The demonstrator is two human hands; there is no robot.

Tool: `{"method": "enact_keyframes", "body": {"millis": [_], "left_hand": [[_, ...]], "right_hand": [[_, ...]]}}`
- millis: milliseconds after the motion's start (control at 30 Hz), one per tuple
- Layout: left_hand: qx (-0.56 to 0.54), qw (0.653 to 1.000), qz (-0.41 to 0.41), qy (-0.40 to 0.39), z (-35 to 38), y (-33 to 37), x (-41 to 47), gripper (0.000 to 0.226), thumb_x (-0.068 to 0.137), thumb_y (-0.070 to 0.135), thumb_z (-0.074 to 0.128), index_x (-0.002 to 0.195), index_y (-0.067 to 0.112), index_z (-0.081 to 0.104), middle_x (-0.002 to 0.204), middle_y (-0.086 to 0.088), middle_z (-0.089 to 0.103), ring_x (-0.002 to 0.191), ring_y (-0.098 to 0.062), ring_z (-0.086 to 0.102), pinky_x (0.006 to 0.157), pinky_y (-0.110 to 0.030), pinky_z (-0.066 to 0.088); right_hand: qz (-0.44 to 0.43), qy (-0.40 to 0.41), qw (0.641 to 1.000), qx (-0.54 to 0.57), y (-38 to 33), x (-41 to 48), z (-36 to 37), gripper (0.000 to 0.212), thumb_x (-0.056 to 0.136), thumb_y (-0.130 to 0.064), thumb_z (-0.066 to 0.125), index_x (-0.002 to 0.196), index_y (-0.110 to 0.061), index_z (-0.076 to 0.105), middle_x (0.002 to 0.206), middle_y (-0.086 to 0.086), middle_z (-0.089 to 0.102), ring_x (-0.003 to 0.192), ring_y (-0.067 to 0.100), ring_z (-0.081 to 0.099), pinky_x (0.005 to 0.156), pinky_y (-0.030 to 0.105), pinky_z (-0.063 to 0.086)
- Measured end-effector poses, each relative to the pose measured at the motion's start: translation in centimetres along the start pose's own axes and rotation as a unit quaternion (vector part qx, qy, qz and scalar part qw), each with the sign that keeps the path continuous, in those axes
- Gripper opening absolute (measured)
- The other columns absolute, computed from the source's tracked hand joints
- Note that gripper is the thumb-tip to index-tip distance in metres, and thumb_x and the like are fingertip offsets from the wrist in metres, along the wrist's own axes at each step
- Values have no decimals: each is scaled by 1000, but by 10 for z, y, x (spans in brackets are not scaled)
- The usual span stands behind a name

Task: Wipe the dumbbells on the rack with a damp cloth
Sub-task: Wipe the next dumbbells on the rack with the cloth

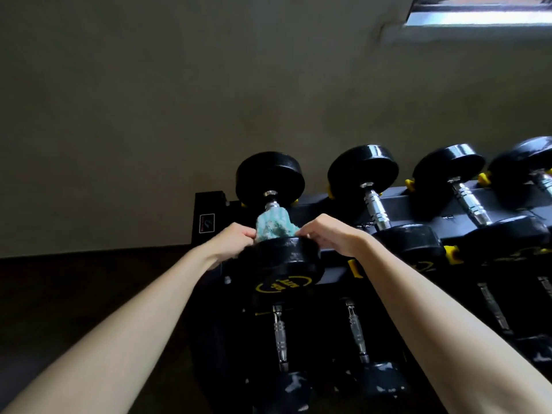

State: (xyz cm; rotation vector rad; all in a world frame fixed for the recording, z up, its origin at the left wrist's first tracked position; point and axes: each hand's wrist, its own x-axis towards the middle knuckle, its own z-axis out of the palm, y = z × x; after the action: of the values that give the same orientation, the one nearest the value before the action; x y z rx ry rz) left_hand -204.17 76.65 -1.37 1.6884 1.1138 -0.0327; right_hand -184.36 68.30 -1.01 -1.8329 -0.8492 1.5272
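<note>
A teal cloth (273,228) is wrapped over the chrome handle of the leftmost black dumbbell (270,177) on the top tier of the rack (397,201). My left hand (234,243) pinches the cloth's left end and my right hand (330,236) pinches its right end, just behind the dumbbell's near head (280,258) with its yellow logo. Most of the handle is hidden under the cloth.
Three more black dumbbells (373,198) with chrome handles lie to the right on the top tier. Smaller dumbbells (279,339) lie on the lower tier below my arms. A grey wall rises behind the rack, and dark floor lies to the left.
</note>
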Motion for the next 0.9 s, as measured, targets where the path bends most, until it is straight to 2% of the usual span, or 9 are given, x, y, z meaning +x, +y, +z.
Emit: {"method": "enact_keyframes", "body": {"millis": [100,233,433,500,567,733,767,833,900], "left_hand": [[90,989,25,118,14,12,-26,23,85,2,42,83,4,64,70,-10,55,66,-22,48,60,-27,33],[121,953,55,271,50,12,-65,22,95,11,43,100,6,64,96,-20,65,93,-37,58,78,-38,45],[121,946,63,294,93,4,-109,22,93,3,42,96,0,64,96,-22,65,92,-38,59,73,-37,45],[148,957,49,246,94,4,-121,27,90,1,42,99,5,67,100,-20,66,97,-36,58,73,-31,43],[156,965,44,208,96,2,-134,32,85,-1,42,95,9,71,99,-14,68,98,-31,59,72,-24,40],[-49,950,60,302,97,6,-170,29,91,4,46,107,13,69,96,-5,65,83,-18,56,72,-27,43],[-58,949,83,300,98,12,-178,28,91,3,47,106,12,68,95,-2,64,83,-16,56,73,-26,44],[-69,951,140,268,106,30,-194,30,88,-4,49,104,12,68,100,2,64,88,-10,57,76,-18,45],[-85,956,184,214,121,50,-205,33,85,-9,49,101,12,70,102,1,67,95,-10,60,82,-15,47]], "right_hand": [[-58,59,995,-49,0,-20,5,12,83,-14,64,71,-13,63,69,3,53,68,12,48,63,24,37],[-112,107,987,-36,10,-53,11,16,85,-16,65,97,-13,74,90,-2,66,86,10,56,76,24,41],[-131,75,986,-74,39,-107,27,20,88,-7,60,104,-2,71,118,-1,65,116,11,53,106,25,35],[-116,61,985,-114,44,-124,33,20,87,-9,61,70,-10,71,78,-6,68,85,11,58,85,18,48],[-106,66,983,-133,51,-139,38,34,87,-10,60,54,-15,55,57,-4,50,62,9,45,58,17,39],[-108,173,979,1,76,-173,37,17,86,-6,56,70,-14,54,71,5,53,69,19,51,63,24,39],[-97,177,979,-9,80,-180,36,10,86,-6,56,82,-15,56,79,5,55,75,19,52,66,25,41],[-60,153,986,-39,89,-193,37,24,83,-3,55,104,-15,54,97,6,53,89,20,51,68,26,40],[-42,150,987,-38,99,-203,41,33,78,0,54,107,-14,56,109,9,52,96,21,49,62,25,39]]}}
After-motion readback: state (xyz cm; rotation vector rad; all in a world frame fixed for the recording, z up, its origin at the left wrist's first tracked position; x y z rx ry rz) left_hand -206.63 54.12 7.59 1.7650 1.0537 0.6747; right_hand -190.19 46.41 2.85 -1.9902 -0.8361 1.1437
